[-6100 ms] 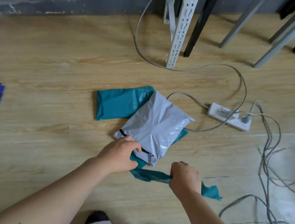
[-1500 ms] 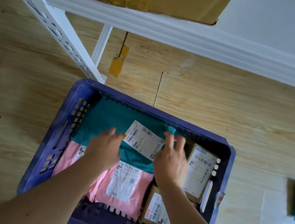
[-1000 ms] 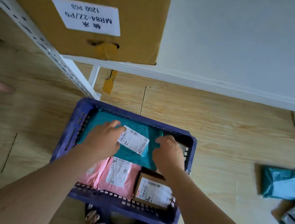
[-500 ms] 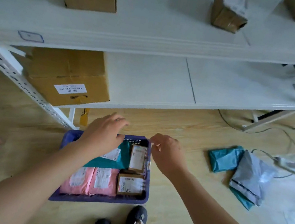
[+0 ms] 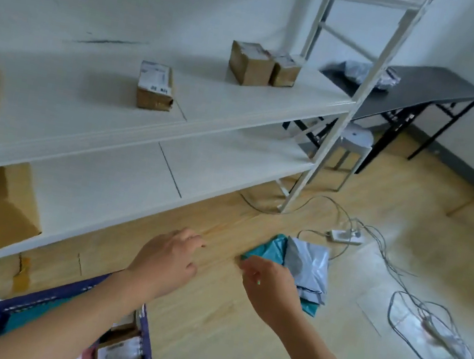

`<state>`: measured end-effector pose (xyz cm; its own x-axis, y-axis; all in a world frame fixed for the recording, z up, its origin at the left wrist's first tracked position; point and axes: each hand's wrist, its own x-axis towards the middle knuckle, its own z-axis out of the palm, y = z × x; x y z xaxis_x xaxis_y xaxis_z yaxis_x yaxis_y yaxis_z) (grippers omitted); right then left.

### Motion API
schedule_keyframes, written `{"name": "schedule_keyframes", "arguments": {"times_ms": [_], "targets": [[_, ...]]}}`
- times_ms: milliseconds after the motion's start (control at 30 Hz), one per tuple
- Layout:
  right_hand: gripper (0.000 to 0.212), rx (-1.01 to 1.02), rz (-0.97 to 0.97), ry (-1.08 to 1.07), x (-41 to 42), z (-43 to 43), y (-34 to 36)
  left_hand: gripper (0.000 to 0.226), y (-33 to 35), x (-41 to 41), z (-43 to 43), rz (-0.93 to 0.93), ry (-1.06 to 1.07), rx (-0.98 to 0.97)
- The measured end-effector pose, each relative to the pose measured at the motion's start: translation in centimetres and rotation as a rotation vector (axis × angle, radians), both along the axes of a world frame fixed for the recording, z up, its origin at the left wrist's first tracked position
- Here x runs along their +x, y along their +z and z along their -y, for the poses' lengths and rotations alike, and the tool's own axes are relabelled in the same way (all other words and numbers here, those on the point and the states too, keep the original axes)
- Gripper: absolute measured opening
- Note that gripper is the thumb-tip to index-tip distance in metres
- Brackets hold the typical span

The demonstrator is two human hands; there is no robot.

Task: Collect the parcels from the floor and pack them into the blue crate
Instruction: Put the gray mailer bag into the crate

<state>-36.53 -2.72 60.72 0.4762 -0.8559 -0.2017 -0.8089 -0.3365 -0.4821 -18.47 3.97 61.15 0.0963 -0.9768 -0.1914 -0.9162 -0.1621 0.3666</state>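
The blue crate (image 5: 145,355) sits on the floor at the lower left, holding a teal mailer, pink mailers and brown boxes, partly hidden by my left forearm. A grey parcel (image 5: 310,265) lies on a teal parcel (image 5: 269,249) on the floor to the right. My left hand (image 5: 167,260) hangs in the air above the floor with loose fingers, holding nothing. My right hand (image 5: 269,286) is also empty, its fingers relaxed, just in front of the teal parcel and covering part of it.
A white shelving rack (image 5: 322,149) with cardboard boxes (image 5: 250,64) runs along the left. A power strip (image 5: 345,236) and loose cables (image 5: 421,323) lie on the floor to the right. A black table (image 5: 417,90) and white stool (image 5: 355,136) stand behind.
Both hands have left the crate after setting the teal mailer in it. The view has swung up and right; my hands now reach toward the grey and teal parcels on the floor.
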Motion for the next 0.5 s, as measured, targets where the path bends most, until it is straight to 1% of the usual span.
{"name": "schedule_keyframes", "arguments": {"times_ms": [300,500], "targets": [[0.034,0.037,-0.074,-0.131,-19.3,13.0,-1.4,0.047,-1.7,-19.8,14.5,-0.010,-0.044,0.066],[0.032,0.101,-0.111,-0.170,-29.3,21.6,-3.4,0.046,-3.9,-27.3,22.5,-0.029,-0.017,0.143]]}}
